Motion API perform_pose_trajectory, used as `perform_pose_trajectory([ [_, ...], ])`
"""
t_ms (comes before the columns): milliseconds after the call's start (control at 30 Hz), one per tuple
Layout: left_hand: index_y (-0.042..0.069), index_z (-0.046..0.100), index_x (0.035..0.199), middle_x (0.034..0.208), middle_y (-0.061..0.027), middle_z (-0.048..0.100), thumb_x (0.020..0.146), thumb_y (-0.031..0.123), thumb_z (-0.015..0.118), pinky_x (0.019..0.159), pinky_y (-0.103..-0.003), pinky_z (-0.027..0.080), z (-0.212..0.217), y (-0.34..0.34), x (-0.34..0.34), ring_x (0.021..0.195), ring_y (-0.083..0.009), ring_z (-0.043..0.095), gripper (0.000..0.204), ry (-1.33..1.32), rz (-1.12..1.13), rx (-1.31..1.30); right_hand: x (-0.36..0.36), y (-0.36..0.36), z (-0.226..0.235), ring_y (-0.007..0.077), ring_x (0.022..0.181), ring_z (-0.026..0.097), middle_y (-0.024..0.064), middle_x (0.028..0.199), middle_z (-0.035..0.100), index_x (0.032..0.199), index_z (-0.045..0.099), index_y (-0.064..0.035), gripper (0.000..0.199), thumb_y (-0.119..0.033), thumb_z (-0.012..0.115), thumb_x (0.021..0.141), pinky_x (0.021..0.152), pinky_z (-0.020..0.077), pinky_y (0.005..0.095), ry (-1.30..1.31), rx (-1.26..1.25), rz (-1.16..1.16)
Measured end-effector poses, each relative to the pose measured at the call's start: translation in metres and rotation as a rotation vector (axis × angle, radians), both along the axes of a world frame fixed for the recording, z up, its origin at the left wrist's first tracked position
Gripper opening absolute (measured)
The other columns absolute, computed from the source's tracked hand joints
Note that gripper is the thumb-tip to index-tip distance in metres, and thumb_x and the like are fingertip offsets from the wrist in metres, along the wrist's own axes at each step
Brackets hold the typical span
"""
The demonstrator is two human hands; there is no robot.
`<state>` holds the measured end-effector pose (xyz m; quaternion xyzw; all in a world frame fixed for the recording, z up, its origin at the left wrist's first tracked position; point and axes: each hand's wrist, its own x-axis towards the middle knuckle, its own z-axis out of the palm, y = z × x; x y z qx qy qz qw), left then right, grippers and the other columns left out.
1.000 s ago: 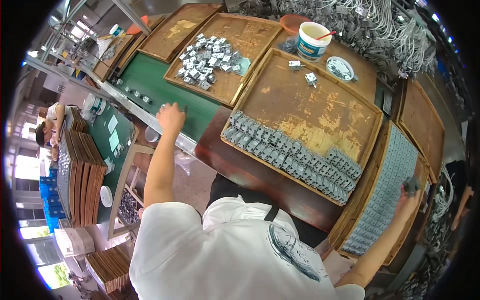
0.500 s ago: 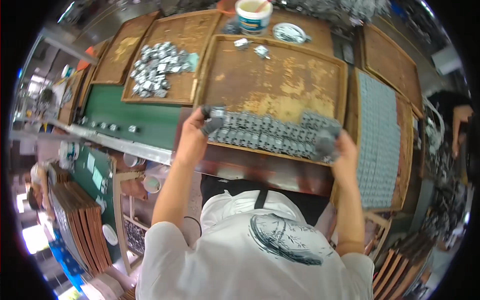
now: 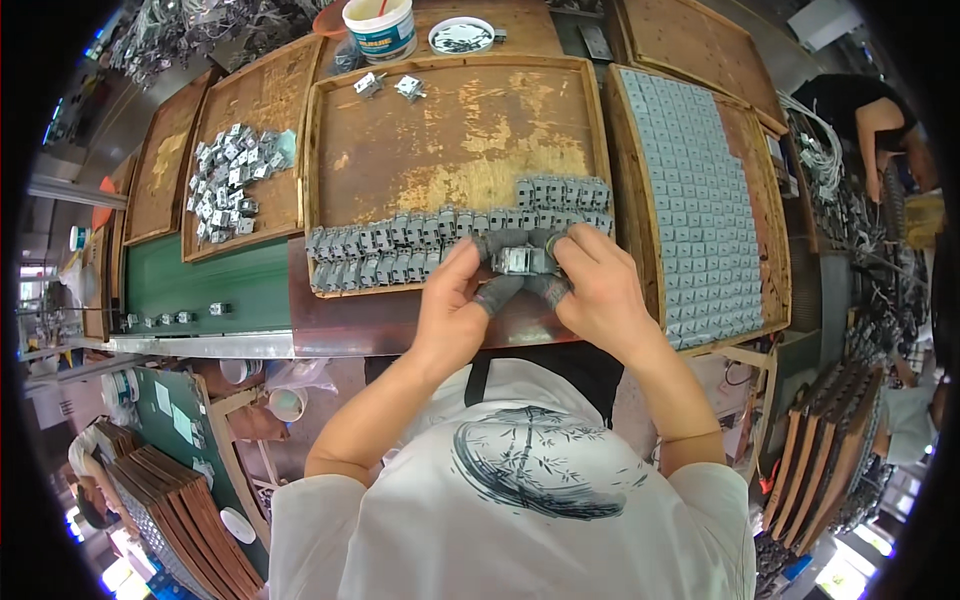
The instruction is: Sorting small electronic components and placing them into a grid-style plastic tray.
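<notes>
Close together above the near edge of a wooden tray [image 3: 312, 140], my left hand [image 3: 452, 305] and my right hand [image 3: 602, 287] pinch one small grey-and-silver metal part [image 3: 517, 261] between them. Dark covers wrap the gripping fingertips of both hands and hide some of the part. Just beyond my fingers, rows of similar grey parts [image 3: 385, 238] stand packed along the tray's near side. A shorter row [image 3: 562, 192] sits behind them at the right. Two loose silver parts [image 3: 408, 88] lie near the tray's far left corner.
Left of me, a tray [image 3: 190, 170] carries a pile of silver parts [image 3: 228, 185]; several more sit on a green surface [image 3: 255, 285]. A tray of closely lined parts [image 3: 690, 190] is at right. Behind stand a white bucket [image 3: 380, 32] and dish [image 3: 461, 36]. Another person [image 3: 875, 125] works far right.
My hands were wide apart at the two ends of the rows; they have come together in front of me, with one part between them. The view has shifted right.
</notes>
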<state>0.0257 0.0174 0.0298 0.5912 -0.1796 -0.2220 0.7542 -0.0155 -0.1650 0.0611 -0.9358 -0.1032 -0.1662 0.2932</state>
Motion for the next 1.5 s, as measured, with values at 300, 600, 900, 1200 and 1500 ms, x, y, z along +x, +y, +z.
perform_pose_trajectory([
  [300, -0.005, 0.047, 0.116, 0.116, -0.0247, 0.046, 0.061, -0.006, 0.064, 0.096, -0.045, 0.042, -0.023, -0.026, 0.006, 0.109, -0.0475, 0.046, 0.058, -0.646, 0.125, 0.547, -0.006, 0.0, -0.017, 0.0369, 0.078, 0.06, 0.0153, 0.086, 0.057, 0.093, 0.061, 0.0002, 0.023, 0.001, 0.068, 0.071, 0.066, 0.0501, 0.0437, -0.014, 0.016, -0.093],
  [600, 0.0, 0.058, 0.125, 0.109, -0.0188, 0.064, 0.063, 0.013, 0.081, 0.08, -0.041, 0.052, -0.022, -0.032, 0.015, 0.093, -0.0378, 0.063, 0.067, -0.751, -0.029, 0.376, -0.004, -0.034, -0.029, 0.0317, 0.07, 0.066, 0.0176, 0.084, 0.067, 0.099, 0.063, 0.0025, 0.048, -0.036, 0.079, 0.075, 0.065, 0.0507, 0.037, 0.425, 0.316, 0.074],
  [900, 0.003, 0.062, 0.114, 0.113, -0.0193, 0.062, 0.063, 0.011, 0.078, 0.085, -0.043, 0.05, -0.024, -0.046, 0.047, 0.099, -0.0378, 0.061, 0.054, -0.936, -0.114, 0.396, 0.0, -0.061, -0.022, 0.0321, 0.072, 0.066, 0.0159, 0.079, 0.067, 0.099, 0.065, -0.0041, 0.042, -0.036, 0.079, 0.075, 0.065, 0.0514, 0.0383, 0.421, 0.43, -0.026],
  [1200, 0.001, 0.063, 0.119, 0.107, -0.0145, 0.06, 0.07, -0.003, 0.06, 0.088, -0.035, 0.047, -0.112, -0.022, 0.169, 0.102, -0.0294, 0.058, 0.049, -0.227, -0.238, 0.63, 0.028, -0.297, -0.067, 0.0131, 0.065, 0.057, 0.0048, 0.072, 0.063, 0.097, 0.068, -0.0017, 0.016, -0.008, 0.059, 0.085, 0.06, 0.0456, 0.0305, 0.069, 0.283, -0.884],
  [1500, 0.003, 0.06, 0.128, 0.113, -0.0139, 0.067, 0.074, 0.004, 0.062, 0.09, -0.034, 0.049, -0.086, -0.05, 0.168, 0.103, -0.0224, 0.062, 0.054, -0.207, -0.478, 0.724, 0.056, -0.415, -0.108, 0.0213, 0.079, 0.064, 0.0138, 0.086, 0.07, 0.104, 0.073, -0.0039, 0.041, -0.036, 0.065, 0.08, 0.07, 0.0481, 0.0345, 0.374, 0.241, -0.972],
])
